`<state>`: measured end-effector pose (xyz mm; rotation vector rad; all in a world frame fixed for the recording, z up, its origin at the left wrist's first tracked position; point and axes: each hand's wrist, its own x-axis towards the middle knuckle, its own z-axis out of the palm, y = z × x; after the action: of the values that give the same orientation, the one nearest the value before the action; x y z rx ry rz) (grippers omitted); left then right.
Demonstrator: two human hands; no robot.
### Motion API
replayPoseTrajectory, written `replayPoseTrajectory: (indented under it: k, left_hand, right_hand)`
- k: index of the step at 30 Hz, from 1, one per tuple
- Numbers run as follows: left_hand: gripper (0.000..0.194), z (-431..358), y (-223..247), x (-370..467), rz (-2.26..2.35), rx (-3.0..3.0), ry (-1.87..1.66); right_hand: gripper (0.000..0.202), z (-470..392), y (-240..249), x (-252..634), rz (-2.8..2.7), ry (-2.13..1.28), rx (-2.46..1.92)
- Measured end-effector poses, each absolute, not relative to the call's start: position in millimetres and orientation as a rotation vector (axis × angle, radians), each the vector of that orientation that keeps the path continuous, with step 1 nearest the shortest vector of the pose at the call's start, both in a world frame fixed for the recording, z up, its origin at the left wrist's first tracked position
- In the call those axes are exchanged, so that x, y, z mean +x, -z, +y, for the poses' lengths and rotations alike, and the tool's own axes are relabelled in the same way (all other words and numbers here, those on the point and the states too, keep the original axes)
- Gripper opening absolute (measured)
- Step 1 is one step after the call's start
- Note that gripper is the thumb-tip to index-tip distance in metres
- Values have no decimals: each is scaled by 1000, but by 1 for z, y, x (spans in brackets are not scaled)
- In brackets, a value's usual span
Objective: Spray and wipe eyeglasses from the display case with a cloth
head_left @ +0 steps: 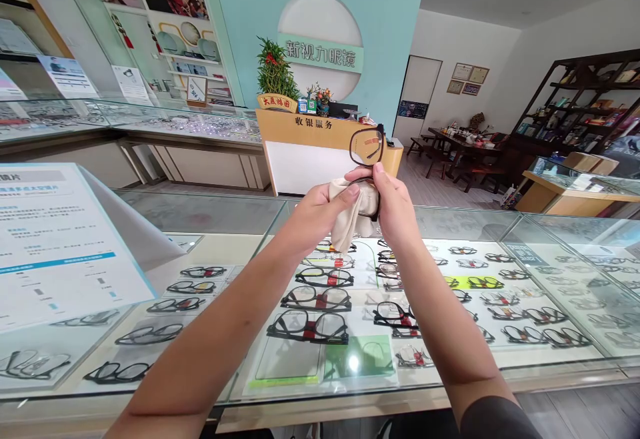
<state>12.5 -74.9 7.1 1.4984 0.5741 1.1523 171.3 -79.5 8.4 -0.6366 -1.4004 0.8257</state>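
A pair of dark-framed eyeglasses (367,164) is held up over the glass display case, turned so one lens stands above the other. My right hand (395,202) pinches the frame near its middle, thumb up. In my left hand (323,209) is a cream cloth (345,222), its fingers closed with the thumb pressing the fabric against the lower lens. Part of the cloth hangs below the fingers. The upper lens is uncovered, and the shop counter shows through it. The cloth hides most of the lower lens.
Beneath my arms lies a glass display case (235,385) with rows of eyeglasses (310,325) inside. A printed sign (65,245) stands on the glass at left. Across the aisle is a wooden cashier counter (280,133) with a plant (275,71). More showcases (190,122) line the left wall.
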Motion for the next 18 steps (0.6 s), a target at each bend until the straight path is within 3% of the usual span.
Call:
replayPoseTrajectory:
  k: [6, 18]
  left_hand:
    - [60, -82, -9, 18, 617, 1478, -1155]
    - [55, -76, -6, 13, 599, 1570, -1129]
  right_hand:
    - [53, -87, -12, 170, -1479, -806, -642]
    - [56, -81, -7, 172, -1390, -922, -665]
